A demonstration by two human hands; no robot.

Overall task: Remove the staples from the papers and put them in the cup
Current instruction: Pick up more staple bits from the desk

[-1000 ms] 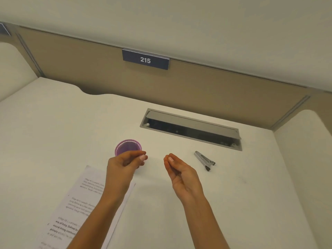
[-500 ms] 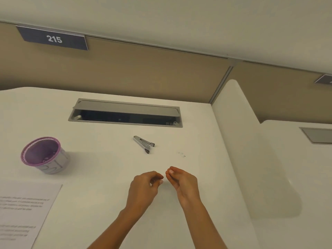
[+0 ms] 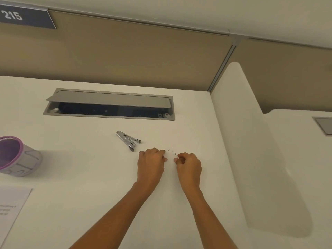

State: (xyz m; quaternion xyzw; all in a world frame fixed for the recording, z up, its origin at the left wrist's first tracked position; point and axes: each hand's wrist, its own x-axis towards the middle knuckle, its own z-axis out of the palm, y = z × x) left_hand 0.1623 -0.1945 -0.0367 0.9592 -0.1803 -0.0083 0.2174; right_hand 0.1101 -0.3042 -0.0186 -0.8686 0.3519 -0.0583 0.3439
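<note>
Between the two hands, on the white table point(image 3: 89, 168), a few tiny dark specks were seen, apparently loose staples point(image 3: 174, 154), though they were too small to be made out with certainty. The left hand point(image 3: 150, 161) was laid knuckles-up on the table just left of the specks, its fingers curled under; the right hand point(image 3: 189, 165) was set just right of them, likewise curled, with thumb and forefinger drawn close together. Whether a staple was pinched in either hand could not be told. The two hands were kept near each other but apart. A metal staple remover point(image 3: 128, 140) was found lying flat just beyond the left hand, untouched. Well off to the left, the cup point(image 3: 30, 159) was stood upright, grey-walled with a purple rim and partly cut off by the frame edge; its contents could not be judged. Nearer the viewer than the cup, at the lower left, a corner of the printed papers point(image 3: 10, 203) was seen flat on the table. Farther back, a grey cable hatch point(image 3: 111, 102) was set into the table with its lid raised. Behind it a tan partition point(image 3: 125, 60) was fitted, bearing a dark sign point(image 3: 21, 17) marked 215, and a white divider point(image 3: 242, 141) was stood along the table's right side.
</note>
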